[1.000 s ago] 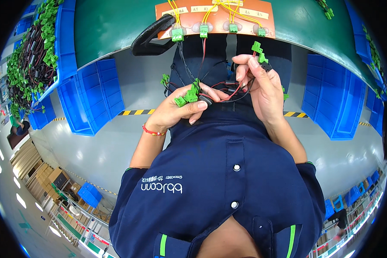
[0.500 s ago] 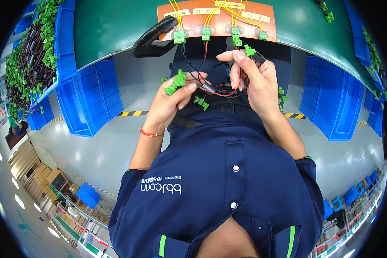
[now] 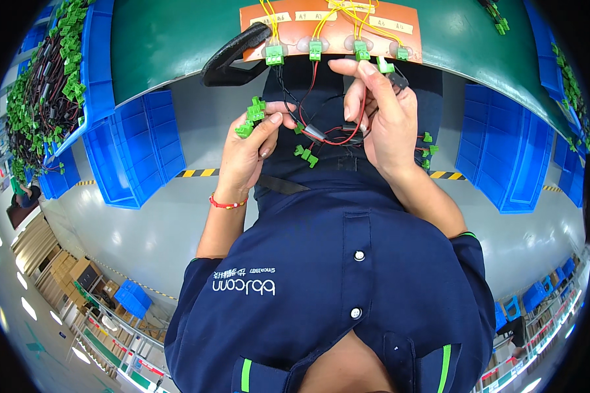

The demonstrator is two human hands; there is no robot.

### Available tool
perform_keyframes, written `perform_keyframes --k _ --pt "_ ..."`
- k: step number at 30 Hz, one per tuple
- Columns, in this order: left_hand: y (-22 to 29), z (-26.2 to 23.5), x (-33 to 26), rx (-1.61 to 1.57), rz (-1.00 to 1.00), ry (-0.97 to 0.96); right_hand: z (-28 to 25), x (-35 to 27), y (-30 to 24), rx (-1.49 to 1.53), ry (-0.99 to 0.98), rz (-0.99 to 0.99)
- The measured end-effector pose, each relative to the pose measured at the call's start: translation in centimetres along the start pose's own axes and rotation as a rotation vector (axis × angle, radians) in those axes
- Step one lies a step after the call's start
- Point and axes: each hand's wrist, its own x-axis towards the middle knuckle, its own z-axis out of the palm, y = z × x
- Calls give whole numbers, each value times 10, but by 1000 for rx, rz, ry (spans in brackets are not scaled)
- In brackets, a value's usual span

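Observation:
My left hand (image 3: 244,152) is closed, pinching green terminal connectors (image 3: 256,109) whose red and black wires run across to the right. My right hand (image 3: 392,124) has its thumb and curled fingers on a red and black wire harness (image 3: 345,142), just below the third green socket (image 3: 361,50) of an orange board (image 3: 337,44). Another green connector (image 3: 385,65) and a small black part (image 3: 398,80) stick out at the right hand's fingers. A dark sleeve (image 3: 314,133) sits on the wires between both hands. More green connectors (image 3: 306,156) hang below.
The board lies at the edge of a green table (image 3: 177,39), with yellow wires (image 3: 316,29) on it. A black handle-like piece (image 3: 236,59) juts over the edge. Blue bins (image 3: 131,150) (image 3: 505,150) stand either side; a heap of harnesses (image 3: 49,85) fills one at left.
My left hand has shifted left and slightly down with its connectors. My right hand has moved up a little toward the board. The green block at the third socket now shows shorter.

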Motion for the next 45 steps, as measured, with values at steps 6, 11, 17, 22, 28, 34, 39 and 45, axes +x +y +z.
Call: perform_keyframes --k 6,11,17,22,28,34,39,45 --pt "-2 2 -3 26 139 92 -18 6 -10 -230 -117 -10" --pt "-1 9 -9 151 306 95 -55 -3 -4 -609 -80 -249" --pt "10 46 -13 384 339 -62 -45 -14 -16 -96 -122 -28" --pt "8 57 -8 364 326 -164 -49 -10 -10 -6 -49 -41" --pt "7 58 -2 429 286 -167 -54 -8 -7 95 102 -19" --pt "4 54 -3 403 306 -120 -51 -5 -8 35 119 -65" --pt "5 41 -4 348 364 49 -54 -4 -11 32 106 -62" --pt "3 16 -2 181 464 248 -55 0 -11 -50 123 -90"
